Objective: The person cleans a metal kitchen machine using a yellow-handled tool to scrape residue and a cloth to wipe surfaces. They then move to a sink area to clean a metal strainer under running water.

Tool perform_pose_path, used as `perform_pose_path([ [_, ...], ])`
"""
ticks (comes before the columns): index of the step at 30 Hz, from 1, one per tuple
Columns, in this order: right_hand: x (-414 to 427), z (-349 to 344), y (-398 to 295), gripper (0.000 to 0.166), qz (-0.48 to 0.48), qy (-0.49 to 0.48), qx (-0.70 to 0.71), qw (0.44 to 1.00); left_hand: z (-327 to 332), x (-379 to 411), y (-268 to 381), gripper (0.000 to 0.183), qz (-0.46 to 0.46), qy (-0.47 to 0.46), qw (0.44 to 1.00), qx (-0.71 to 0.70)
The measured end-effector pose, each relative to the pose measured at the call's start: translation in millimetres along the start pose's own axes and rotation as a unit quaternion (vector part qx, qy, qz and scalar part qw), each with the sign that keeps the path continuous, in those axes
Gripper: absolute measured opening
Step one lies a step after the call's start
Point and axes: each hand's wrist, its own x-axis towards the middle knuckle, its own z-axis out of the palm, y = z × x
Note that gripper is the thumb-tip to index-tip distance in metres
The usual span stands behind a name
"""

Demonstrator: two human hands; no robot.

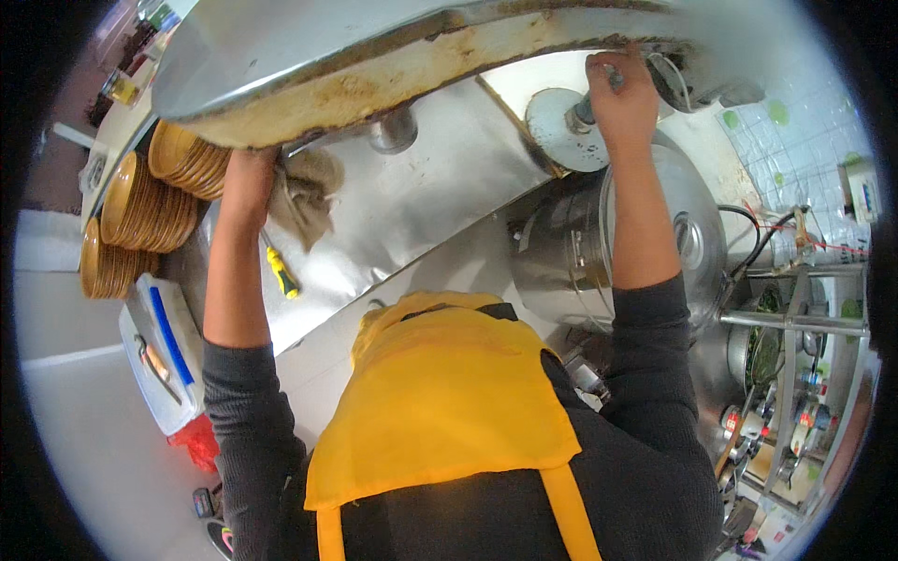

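A large metal housing (393, 73) with a rusty, stained lower rim spans the top of the view. My left hand (252, 165) reaches up to the rim's left end; its fingers are hidden behind it. My right hand (623, 102) is raised to the right part of the rim with fingers curled; what they grip is unclear. Close to its left is a round pale plate (561, 133) with a short pipe fitting. Beneath my left wrist a brown cloth (305, 200) lies on a shiny metal sheet (428, 203), and a yellow-and-black screwdriver (282, 270) lies nearby.
Stacked brown bowls (151, 203) stand at left, above a lidded plastic box (158, 350) bearing a wooden-handled tool. A metal cylinder (393, 133) sits under the housing. Below my right forearm stands a large steel pot (554, 252). Cables (754, 238) and a metal rack (824, 322) are at right.
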Motion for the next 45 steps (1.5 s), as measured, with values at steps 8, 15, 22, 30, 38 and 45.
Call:
perform_pose_path([
  [8, -5.5, 7.4, -15.6, 0.039, -0.024, 0.027, 0.024, 0.999, 1.5, -5.3, 18.0, 0.033, -0.01, 0.038, 0.993, 0.114],
  [15, 0.2, 21.6, -33.4, 0.028, -0.125, 0.014, -0.206, 0.97, -3.6, -6.7, 8.0, 0.033, 0.004, 0.015, 0.991, 0.134],
  [22, -11.5, 3.8, -16.3, 0.029, -0.044, 0.036, -0.107, 0.993, 0.8, -21.8, 31.0, 0.028, -0.013, 0.059, 0.988, 0.142],
  [30, -31.0, -82.8, -146.5, 0.019, -0.185, 0.225, 0.111, 0.95, -28.4, -54.2, -27.9, 0.025, -0.285, 0.015, 0.823, -0.491],
  [38, -13.9, -48.8, -217.4, 0.047, -0.145, 0.106, 0.055, 0.982, -53.5, -85.7, -80.0, 0.04, -0.178, -0.135, 0.839, -0.496],
  [45, -19.0, -48.8, -207.2, 0.056, -0.163, 0.158, -0.089, 0.97, -63.8, -90.1, -102.6, 0.037, -0.382, -0.093, 0.62, -0.679],
])
